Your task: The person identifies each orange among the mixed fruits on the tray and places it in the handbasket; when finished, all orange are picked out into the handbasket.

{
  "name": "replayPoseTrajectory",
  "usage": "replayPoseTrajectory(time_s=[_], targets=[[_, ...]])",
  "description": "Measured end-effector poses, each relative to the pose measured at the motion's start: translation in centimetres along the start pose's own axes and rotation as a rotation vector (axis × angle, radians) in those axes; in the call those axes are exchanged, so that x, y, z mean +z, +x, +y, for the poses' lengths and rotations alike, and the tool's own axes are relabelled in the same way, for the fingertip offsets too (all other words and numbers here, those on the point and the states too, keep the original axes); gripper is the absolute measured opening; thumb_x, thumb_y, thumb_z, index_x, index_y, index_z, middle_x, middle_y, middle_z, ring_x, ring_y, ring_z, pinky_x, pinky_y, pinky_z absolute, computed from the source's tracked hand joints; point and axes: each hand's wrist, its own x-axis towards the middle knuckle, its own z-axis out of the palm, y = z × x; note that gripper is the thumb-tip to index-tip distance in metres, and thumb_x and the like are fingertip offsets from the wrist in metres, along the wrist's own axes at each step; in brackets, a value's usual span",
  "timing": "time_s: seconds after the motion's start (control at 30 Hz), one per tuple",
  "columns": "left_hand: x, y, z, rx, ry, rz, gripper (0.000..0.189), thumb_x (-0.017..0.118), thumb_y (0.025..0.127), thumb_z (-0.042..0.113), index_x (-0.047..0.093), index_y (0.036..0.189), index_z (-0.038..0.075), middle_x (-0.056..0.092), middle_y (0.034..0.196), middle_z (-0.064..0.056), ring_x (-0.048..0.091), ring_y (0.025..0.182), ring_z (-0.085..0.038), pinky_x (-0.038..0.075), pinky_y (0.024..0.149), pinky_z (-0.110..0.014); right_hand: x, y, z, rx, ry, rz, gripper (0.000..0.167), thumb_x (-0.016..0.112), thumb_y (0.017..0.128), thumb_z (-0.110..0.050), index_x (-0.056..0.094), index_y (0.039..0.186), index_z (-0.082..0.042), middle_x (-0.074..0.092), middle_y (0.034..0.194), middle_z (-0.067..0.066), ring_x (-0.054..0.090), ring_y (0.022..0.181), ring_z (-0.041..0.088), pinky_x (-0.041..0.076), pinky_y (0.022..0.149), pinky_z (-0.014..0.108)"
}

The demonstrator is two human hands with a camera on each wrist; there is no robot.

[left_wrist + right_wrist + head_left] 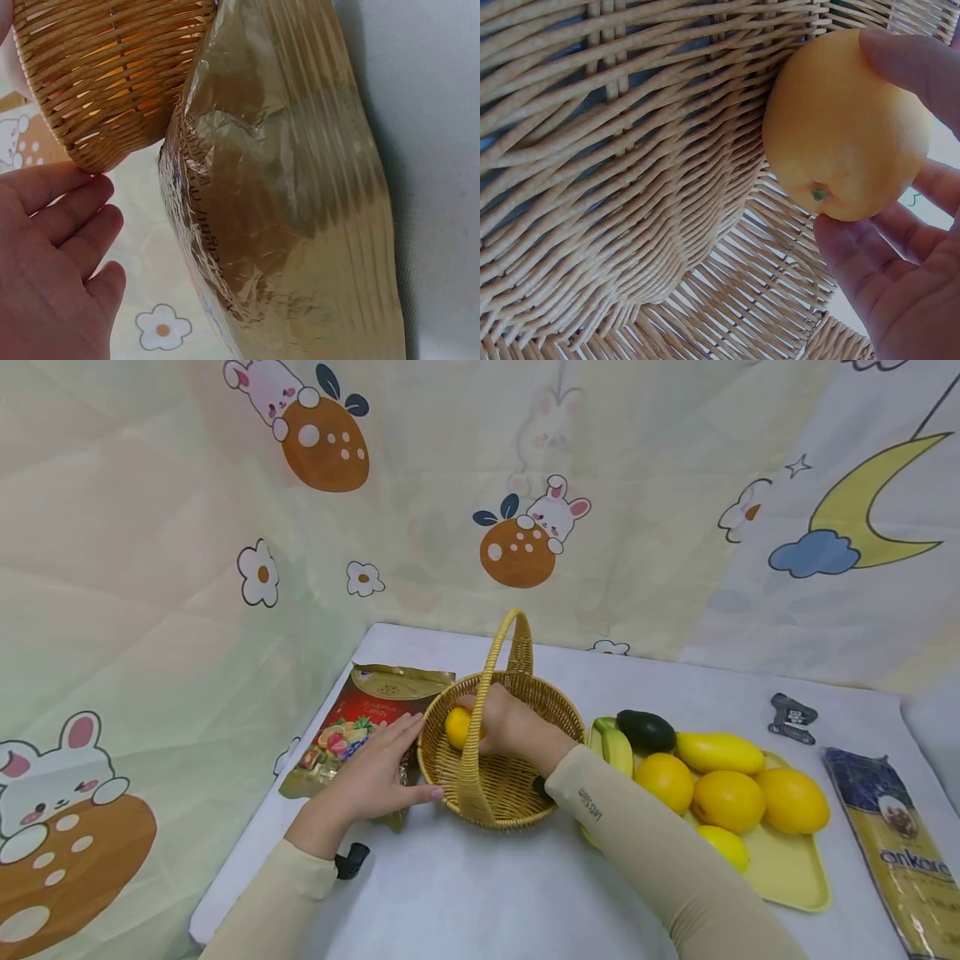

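Note:
A wicker basket (476, 793) with an arched handle stands mid-table. My right hand (513, 722) reaches into it under the handle and holds an orange (847, 127) against the woven inner wall. In the right wrist view, the thumb lies over the fruit's top and the fingers curl below, near its green stem end. Outside the basket, my left hand (375, 772) has its fingers extended, the fingertips (101, 187) right at the rim. Beneath that hand lies a gold and red candy bag (390, 689), partly covered by it; its crinkled gold side fills much of the left wrist view.
To the right, a yellow tray (795, 872) bears several oranges (727, 802), a lemon (723, 847), bananas (617, 747), a long yellow fruit (720, 752) and a dark green one (645, 731). Beyond are a small dark packet (792, 718) and a blue-gold bag (888, 843).

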Motion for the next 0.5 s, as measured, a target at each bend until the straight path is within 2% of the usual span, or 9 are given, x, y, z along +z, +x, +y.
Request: replayPoseTrajectory(time_s=[0.23, 0.37, 0.5], targets=[[0.1, -0.1, 0.1, -0.012, -0.006, -0.006, 0.117, 0.081, 0.076, 0.072, 0.03, 0.166, 0.017, 0.027, 0.174, -0.004, 0.022, 0.163, -0.032, 0.02, 0.131, -0.06, -0.1, 0.2, 0.1, 0.001, -0.045, -0.03, 0.072, 0.09, 0.083, -0.035, 0.059, 0.145, -0.015, 0.064, 0.132, 0.009, 0.056, 0.123, 0.024, 0.049, 0.111, 0.039], [0.0, -0.1, 0.2, -0.013, -0.006, -0.008, 0.117, 0.081, 0.076, 0.072, 0.03, 0.166, 0.017, 0.027, 0.175, -0.005, 0.022, 0.163, -0.033, 0.021, 0.131, -0.061, -0.5, 0.0, 0.3, -0.002, -0.057, -0.023, 0.071, 0.091, 0.081, -0.034, 0.06, 0.143, -0.015, 0.065, 0.13, 0.007, 0.058, 0.121, 0.024, 0.05, 0.11, 0.039], [-0.1, 0.0, 0.2, -0.008, -0.002, -0.004, 0.117, 0.08, 0.077, 0.072, 0.029, 0.167, 0.018, 0.027, 0.174, -0.006, 0.022, 0.163, -0.034, 0.021, 0.13, -0.062, -1.4, -0.5, 0.1, 0.022, -0.051, 0.0, 0.077, 0.087, 0.084, -0.035, 0.055, 0.151, -0.015, 0.059, 0.142, 0.012, 0.055, 0.133, 0.031, 0.049, 0.115, 0.042]])
